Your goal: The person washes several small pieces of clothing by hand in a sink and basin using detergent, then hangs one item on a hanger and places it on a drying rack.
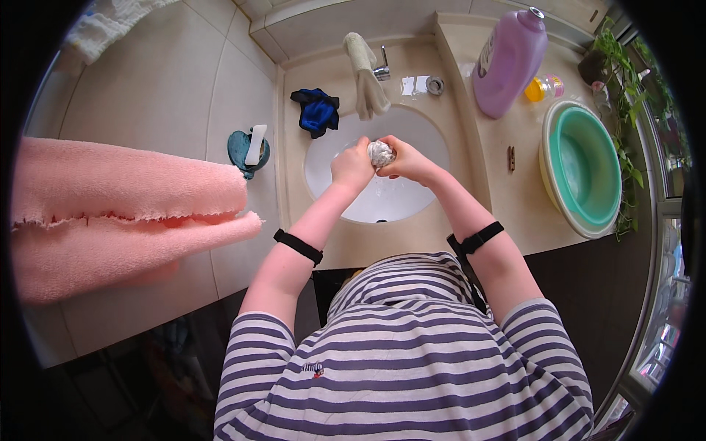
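Note:
Over the white oval sink basin (386, 204), a bunched pale cloth (381, 154) is squeezed between both hands. My left hand (353, 164) grips its left side, and my right hand (406, 161) is closed around its right side; part of the cloth is hidden by the fingers. Behind the hands, a cream-coloured cloth (364, 77) hangs over the spout of the chrome faucet (383, 70), its lower end over the basin. A crumpled blue and black cloth (318, 112) lies on the sink rim to the left.
Right of the sink stand a purple detergent bottle (510, 63), a small yellow-capped jar (543, 88), a clothespin (512, 159) and nested green and cream basins (586, 165). A metal drain stopper (434, 85) sits behind the basin. On the left are a teal soap holder (240, 149) and a hanging pink towel (132, 182).

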{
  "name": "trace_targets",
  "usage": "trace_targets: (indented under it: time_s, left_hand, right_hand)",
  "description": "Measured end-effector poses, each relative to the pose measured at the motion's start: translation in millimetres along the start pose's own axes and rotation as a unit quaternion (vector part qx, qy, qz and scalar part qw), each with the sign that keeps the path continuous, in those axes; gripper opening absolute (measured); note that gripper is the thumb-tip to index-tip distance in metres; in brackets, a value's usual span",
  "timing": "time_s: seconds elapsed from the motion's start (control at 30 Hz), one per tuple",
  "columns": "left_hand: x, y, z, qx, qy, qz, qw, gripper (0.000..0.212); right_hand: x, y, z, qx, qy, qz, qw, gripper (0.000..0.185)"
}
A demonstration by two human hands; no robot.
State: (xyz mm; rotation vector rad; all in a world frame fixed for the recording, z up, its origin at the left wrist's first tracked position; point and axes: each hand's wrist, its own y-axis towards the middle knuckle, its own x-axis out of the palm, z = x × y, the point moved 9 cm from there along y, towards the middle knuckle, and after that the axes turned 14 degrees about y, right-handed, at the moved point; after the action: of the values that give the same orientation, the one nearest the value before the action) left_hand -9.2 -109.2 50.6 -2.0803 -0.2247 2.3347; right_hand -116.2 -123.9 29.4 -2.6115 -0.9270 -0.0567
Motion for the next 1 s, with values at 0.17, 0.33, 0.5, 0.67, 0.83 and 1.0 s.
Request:
trace_targets:
  time_s: [0.17, 0.33, 0.5, 0.67, 0.83, 1.0]
  left_hand:
    - [24.1, -4.6, -12.8, 0.009, -0.242, -0.018, 0.970, 0.061]
    - [65.0, -19.9, 1.0, -0.045, -0.395, -0.233, 0.888, 0.052]
    - [103.8, -26.0, -0.9, -0.095, -0.570, -0.338, 0.743, 0.051]
    - [128.0, -17.0, -28.3, -0.177, -0.661, -0.249, 0.685, 0.044]
    - [91.0, -23.9, 9.7, -0.085, -0.706, -0.243, 0.660, 0.042]
    - [71.5, -51.7, 72.0, -0.050, -0.763, -0.304, 0.568, 0.058]
  right_hand:
    - [-23.8, -11.8, 14.3, 0.048, 0.227, 0.050, 0.971, 0.072]
    - [-36.9, -13.9, 58.6, 0.051, 0.121, 0.100, 0.986, 0.042]
    - [-54.7, -50.8, 48.2, -0.033, 0.163, 0.187, 0.968, 0.024]
    - [-78.4, -98.8, 64.6, -0.081, 0.465, 0.217, 0.855, 0.011]
    - [-62.0, -107.5, 44.8, -0.075, 0.214, 0.206, 0.952, 0.036]
    - [-24.0, -117.8, 44.4, -0.073, 0.228, 0.189, 0.952, 0.044]
